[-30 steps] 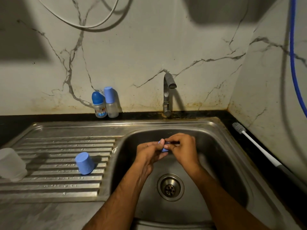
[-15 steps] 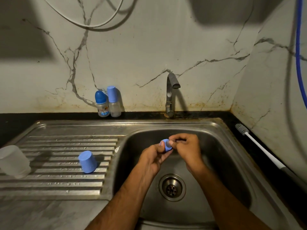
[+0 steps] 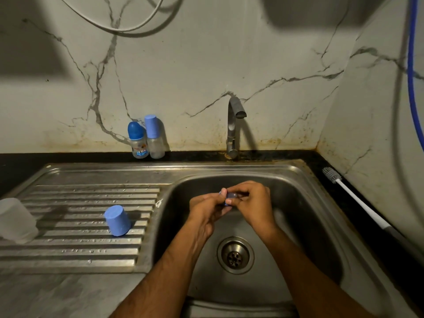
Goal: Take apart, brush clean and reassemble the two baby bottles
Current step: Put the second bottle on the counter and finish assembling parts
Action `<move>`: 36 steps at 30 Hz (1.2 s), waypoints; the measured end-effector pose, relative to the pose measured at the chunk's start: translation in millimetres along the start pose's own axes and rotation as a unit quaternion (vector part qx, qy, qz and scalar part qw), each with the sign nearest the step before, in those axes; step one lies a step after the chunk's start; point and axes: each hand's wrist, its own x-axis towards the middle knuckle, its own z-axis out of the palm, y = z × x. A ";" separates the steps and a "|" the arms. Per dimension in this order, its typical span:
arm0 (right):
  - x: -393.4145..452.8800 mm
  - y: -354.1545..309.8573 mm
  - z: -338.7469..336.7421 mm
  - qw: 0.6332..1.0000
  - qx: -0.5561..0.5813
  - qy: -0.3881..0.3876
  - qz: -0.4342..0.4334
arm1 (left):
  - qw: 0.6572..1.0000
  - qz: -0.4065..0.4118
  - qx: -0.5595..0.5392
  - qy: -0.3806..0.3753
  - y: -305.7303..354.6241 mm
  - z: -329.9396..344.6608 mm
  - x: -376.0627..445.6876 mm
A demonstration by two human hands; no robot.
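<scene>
Over the sink basin (image 3: 305,226) my left hand (image 3: 207,211) and my right hand (image 3: 252,203) meet on a small blue bottle collar with a clear teat (image 3: 228,198); fingers hide most of it. A light blue cap (image 3: 117,221) stands upside down on the ribbed drainboard (image 3: 75,226). At the drainboard's left edge stands a frosted clear bottle body (image 3: 16,220), mouth down. Two assembled baby bottles stand against the back wall: one with a dark blue cap (image 3: 137,141), one with a light blue cap (image 3: 154,137).
A steel tap (image 3: 232,125) rises behind the basin, spout off. A bottle brush (image 3: 353,198) with a white handle lies on the dark counter at the right. The drain (image 3: 235,255) sits below my hands. A blue hose (image 3: 411,72) hangs at the right wall.
My hands stay together over the basin and have turned the blue collar between the fingers; the clear teat now shows at my right fingertips. Nothing else has moved.
</scene>
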 end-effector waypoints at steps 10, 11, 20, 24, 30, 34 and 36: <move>-1.4 -2.5 5.4 0.998 -0.006 0.066 0.018 | 0.996 -0.063 -0.058 -0.008 7.8 -2.4 -0.3; 0.0 -2.8 4.6 0.997 0.017 0.065 0.040 | 0.996 -0.063 -0.058 -0.013 7.9 -2.0 -0.4; 3.9 5.3 4.3 0.984 0.101 0.019 0.148 | 0.999 0.000 -0.043 -0.023 -6.2 1.0 2.6; 4.5 8.0 1.5 0.991 0.068 -0.001 0.117 | 0.999 -0.016 -0.012 -0.044 -1.3 -3.2 2.8; 1.0 5.3 0.6 0.999 0.010 -0.030 0.041 | 0.999 -0.017 -0.014 -0.024 0.3 -5.5 5.6; 3.8 7.0 -1.9 0.999 0.006 -0.028 0.029 | 1.000 -0.013 0.014 -0.002 2.0 -6.9 10.1; 6.4 6.8 -4.1 0.998 0.021 -0.033 0.048 | 0.999 -0.004 0.036 0.001 3.7 -5.5 10.3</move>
